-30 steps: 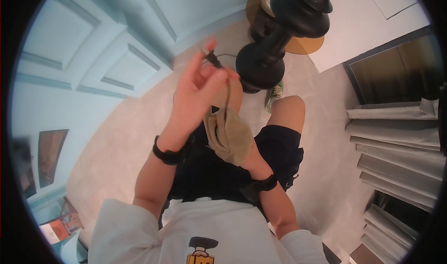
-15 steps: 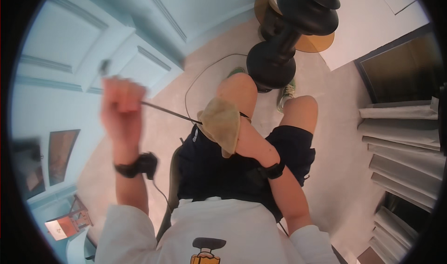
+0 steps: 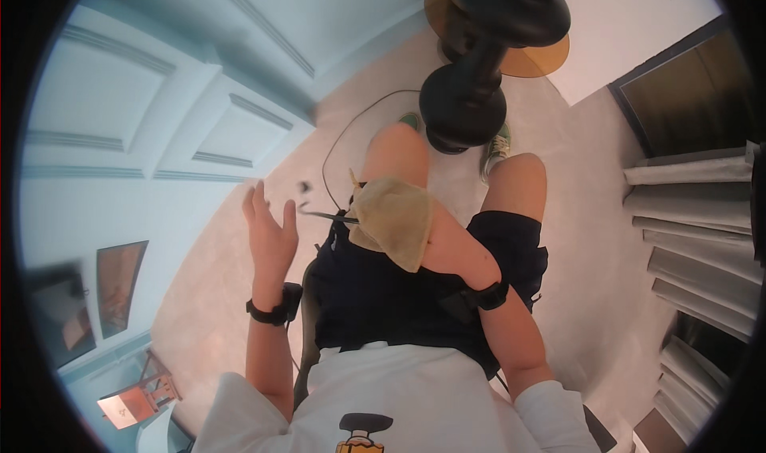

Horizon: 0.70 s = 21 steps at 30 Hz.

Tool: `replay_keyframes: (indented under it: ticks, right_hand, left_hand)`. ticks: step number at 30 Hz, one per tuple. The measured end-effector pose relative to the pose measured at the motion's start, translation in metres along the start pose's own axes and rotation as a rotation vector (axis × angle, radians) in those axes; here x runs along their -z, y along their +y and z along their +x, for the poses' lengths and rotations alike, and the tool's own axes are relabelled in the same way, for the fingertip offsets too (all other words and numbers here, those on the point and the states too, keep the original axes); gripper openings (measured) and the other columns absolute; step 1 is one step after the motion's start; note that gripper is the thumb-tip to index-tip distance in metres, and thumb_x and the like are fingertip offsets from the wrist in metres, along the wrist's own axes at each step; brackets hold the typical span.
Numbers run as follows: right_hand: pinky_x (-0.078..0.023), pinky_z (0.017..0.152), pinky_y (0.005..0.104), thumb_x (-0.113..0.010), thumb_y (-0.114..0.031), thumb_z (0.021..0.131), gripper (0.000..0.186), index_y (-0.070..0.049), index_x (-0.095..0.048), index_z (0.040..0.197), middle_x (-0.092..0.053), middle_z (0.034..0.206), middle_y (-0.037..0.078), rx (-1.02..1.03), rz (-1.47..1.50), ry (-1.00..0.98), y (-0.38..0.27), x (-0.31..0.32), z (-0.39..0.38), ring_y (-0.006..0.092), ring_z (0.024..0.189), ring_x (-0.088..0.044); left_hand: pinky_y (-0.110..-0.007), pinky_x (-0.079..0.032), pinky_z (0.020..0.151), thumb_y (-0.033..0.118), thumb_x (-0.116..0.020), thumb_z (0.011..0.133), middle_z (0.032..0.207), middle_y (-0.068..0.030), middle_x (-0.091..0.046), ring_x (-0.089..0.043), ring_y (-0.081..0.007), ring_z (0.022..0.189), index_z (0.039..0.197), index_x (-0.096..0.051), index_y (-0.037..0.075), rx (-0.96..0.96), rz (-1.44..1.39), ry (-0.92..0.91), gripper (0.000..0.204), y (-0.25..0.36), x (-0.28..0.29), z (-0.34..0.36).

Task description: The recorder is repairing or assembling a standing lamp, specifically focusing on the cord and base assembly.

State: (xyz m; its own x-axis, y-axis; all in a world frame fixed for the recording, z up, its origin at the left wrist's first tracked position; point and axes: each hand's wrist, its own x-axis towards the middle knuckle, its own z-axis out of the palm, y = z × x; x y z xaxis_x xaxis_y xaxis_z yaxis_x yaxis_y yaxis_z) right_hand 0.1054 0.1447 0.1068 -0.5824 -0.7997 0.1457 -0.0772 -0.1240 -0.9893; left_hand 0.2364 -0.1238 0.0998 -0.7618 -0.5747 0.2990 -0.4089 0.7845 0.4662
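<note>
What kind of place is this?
Probably an indoor room, maybe in a home, though I can't be sure. It has a pale blue panelled wall, pleated light-grey fabric curtains and a thick black pedestal with rounded bulges.

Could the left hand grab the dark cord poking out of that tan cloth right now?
Probably yes: the dark cord juts from the tan cloth toward the open left hand, and nothing visible stands between them.

Tan cloth [image 3: 395, 217] covering right hand [image 3: 441, 243]; dark cord [image 3: 339, 217] extending left from cloth; left hand [image 3: 271, 236] hovering spread-fingered farther left.
</note>
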Motion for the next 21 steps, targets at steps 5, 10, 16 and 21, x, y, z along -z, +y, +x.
replay_keyframes:
  ticks: [5, 10, 16, 21]
  right_hand:
    - [-0.048, 0.106, 0.0372, -0.069, -0.01, 0.095, 0.043, -0.006, -0.061, 0.137, -0.066, 0.134, 0.01, 0.027, -0.012, -0.027, -0.01, -0.005, 0.007, 0.0253, 0.124, -0.062]
    - [-0.049, 0.102, 0.0364, -0.066, -0.007, 0.095, 0.038, -0.007, -0.064, 0.133, -0.068, 0.13, 0.009, 0.025, -0.068, 0.018, -0.018, -0.005, 0.014, 0.0259, 0.119, -0.064]
    - [-0.052, 0.09, 0.0386, -0.072, -0.019, 0.092, 0.028, -0.005, -0.067, 0.116, -0.068, 0.114, 0.012, 0.24, -0.309, 0.016, 0.05, -0.056, 0.022, 0.0281, 0.101, -0.066]
    - [-0.051, 0.081, 0.0384, -0.071, -0.023, 0.094, 0.018, -0.008, -0.068, 0.103, -0.067, 0.103, 0.011, 0.325, -0.473, 0.032, 0.086, -0.032, 0.034, 0.0272, 0.092, -0.065]
  left_hand:
    - [-0.037, -0.05, 0.085, 0.01, -0.056, 0.103, 0.097, -0.0138, -0.071, -0.067, -0.0298, 0.095, 0.098, -0.066, -0.001, -0.181, -0.568, -0.247, 0.015, 0.096, 0.027, 0.022]
    - [-0.033, -0.039, 0.058, 0.011, -0.059, 0.102, 0.067, -0.0111, -0.053, -0.048, -0.0189, 0.06, 0.082, -0.057, -0.001, -0.115, -0.661, -0.453, 0.024, 0.11, 0.025, 0.016]
    - [-0.03, -0.024, 0.055, 0.005, -0.059, 0.105, 0.062, 0.0023, -0.036, -0.028, -0.0071, 0.063, 0.067, -0.033, 0.003, -0.137, -0.4, -0.04, 0.046, 0.055, 0.06, 0.021]
    - [-0.026, -0.02, 0.051, 0.024, -0.055, 0.11, 0.056, 0.0024, -0.039, -0.033, -0.0064, 0.054, 0.058, -0.045, 0.008, 0.207, -0.716, 0.608, 0.055, 0.037, 0.146, 0.069]
